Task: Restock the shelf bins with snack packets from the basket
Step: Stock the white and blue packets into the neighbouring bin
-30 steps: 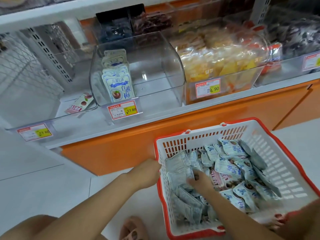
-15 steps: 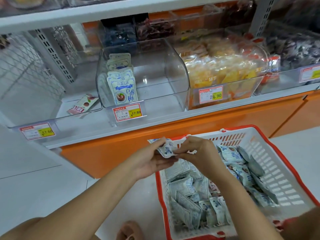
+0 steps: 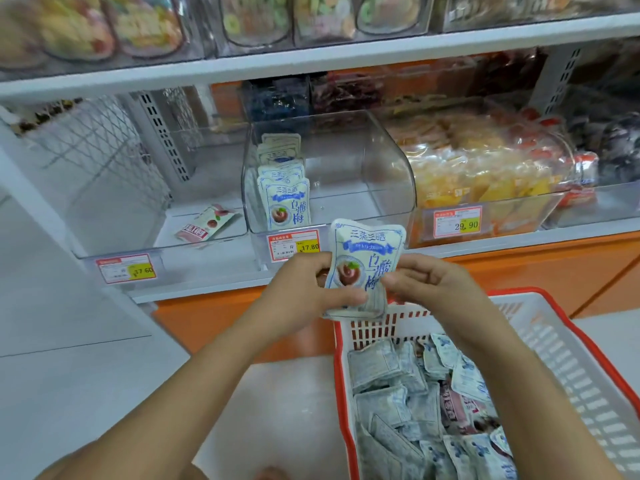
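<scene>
we count hands: two, the left hand [image 3: 308,299] and the right hand [image 3: 426,289]. held packets [image 3: 363,258]: at least two in the stack; the rest is hidden from us. basket [image 3: 341,375]: one. loose packets [image 3: 398,410] in it: well over a dozen blue-and-white ones, too jumbled for us to number, plus one pinkish packet [image 3: 453,410]. clear front bins on the lower shelf: four. upright packets [image 3: 285,202] in the middle bin [image 3: 363,161]: about five. red-and-white packet [image 3: 206,225] in the left bin [image 3: 156,244]: one. price tags: three, the left tag [image 3: 125,268], the middle tag [image 3: 293,244], the right tag [image 3: 458,221].
</scene>
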{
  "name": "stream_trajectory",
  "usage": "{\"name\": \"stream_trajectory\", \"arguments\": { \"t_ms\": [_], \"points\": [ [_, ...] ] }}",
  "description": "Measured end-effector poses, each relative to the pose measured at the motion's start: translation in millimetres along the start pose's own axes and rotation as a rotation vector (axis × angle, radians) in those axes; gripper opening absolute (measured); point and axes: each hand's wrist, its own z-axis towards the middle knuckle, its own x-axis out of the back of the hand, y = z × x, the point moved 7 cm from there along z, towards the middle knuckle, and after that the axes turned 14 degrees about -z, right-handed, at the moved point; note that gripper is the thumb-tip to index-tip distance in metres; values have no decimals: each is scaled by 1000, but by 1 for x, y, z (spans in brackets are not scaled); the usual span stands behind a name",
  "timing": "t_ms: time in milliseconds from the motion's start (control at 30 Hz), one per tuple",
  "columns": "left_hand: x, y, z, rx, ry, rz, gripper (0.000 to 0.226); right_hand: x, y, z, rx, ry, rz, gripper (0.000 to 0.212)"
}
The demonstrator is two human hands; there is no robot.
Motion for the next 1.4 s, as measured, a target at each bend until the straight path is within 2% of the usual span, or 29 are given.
{"name": "stream_trajectory", "arguments": {
  "t_ms": [67, 100, 200, 267, 333, 400, 467, 533, 633, 767, 900, 1000, 1067, 1133, 1400],
  "points": [
    [7, 12, 2, -87, 31, 60, 31, -5, -10, 13, 8, 38, 40, 9],
    [13, 18, 2, -132, 65, 76, 32, -5, -13, 19, -3, 70, 76, 8],
    [36, 32, 5, -242, 177, 131, 37, -8, -33, 37, 42, 109, 94, 21],
    [50, 37, 6, -257, 213, 158, 38, -15, -53, 46, 105, 65, 38, 30],
    [62, 41, 8, -272, 262, 178, 40, -21, -72, 57, 157, 38, -34, 25],
    [79, 45, 9, -308, 388, 278, 51, -23, -89, 73, 213, 39, -72, 17],
    [101, 42, 10, -293, 543, 359, 66, -20, -102, 93, 269, 65, -93, 18],
    [122, 33, 13, -218, 638, 397, 65, -15, -107, 118, 270, 91, -111, 23],
    [131, 21, 19, -166, 637, 406, 56, -19, -97, 157, 188, 62, -190, 30],
    [128, 24, 19, -220, 620, 479, 47, -50, -71, 188, 96, -96, -422, 21],
    [129, 28, 15, -254, 585, 571, 33, -67, -58, 200, 13, -52, -572, 32],
    [129, 30, 13, -274, 589, 598, 35, -72, -50, 204, -72, -32, -907, 39],
    [130, 29, 13, -273, 610, 588, 35, -77, -49, 204, -58, -34, -1077, 46],
    [132, 28, 12, -267, 632, 568, 35, -80, -45, 205, -50, -39, -1119, 57],
    [125, 30, 7, -263, 631, 578, 37, -81, -51, 196, -46, -17, -1153, 60]
  ]
}}
